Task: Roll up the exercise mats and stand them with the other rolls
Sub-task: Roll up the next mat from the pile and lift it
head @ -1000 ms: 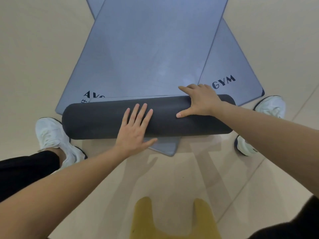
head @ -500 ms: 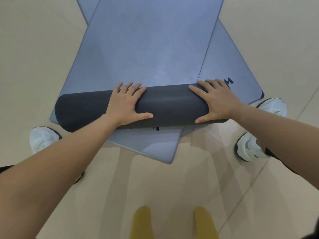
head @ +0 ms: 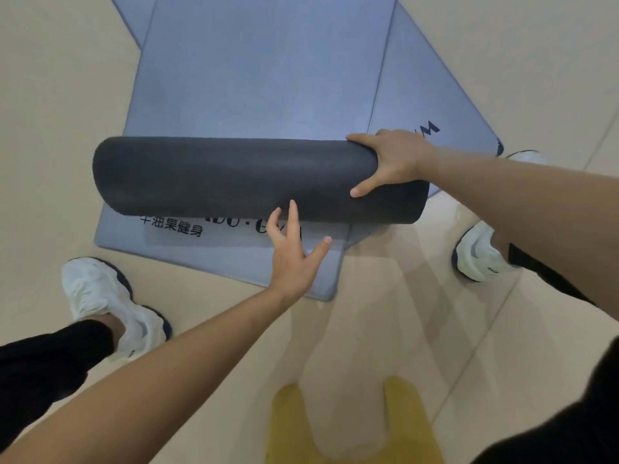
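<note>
Nearest, the left hand [head: 290, 259] hovers open with fingers spread over the lower mat [head: 214, 256], fingertips at the near edge of the dark roll [head: 234, 180]; the print beside it reads "油果健身". Farther, the right hand [head: 392, 162] is clamped over the roll's right end, and beyond lies the unrolled blue mat [head: 261, 78] on the floor [head: 50, 112], an "M" showing past the right wrist

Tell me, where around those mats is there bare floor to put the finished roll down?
Bare floor lies wide open left of the flat mats, and more lies at upper right past their edge. Near the person it is crowded: the roll under the right hand, the left hand, white shoes either side, and a yellow object at the bottom.
</note>
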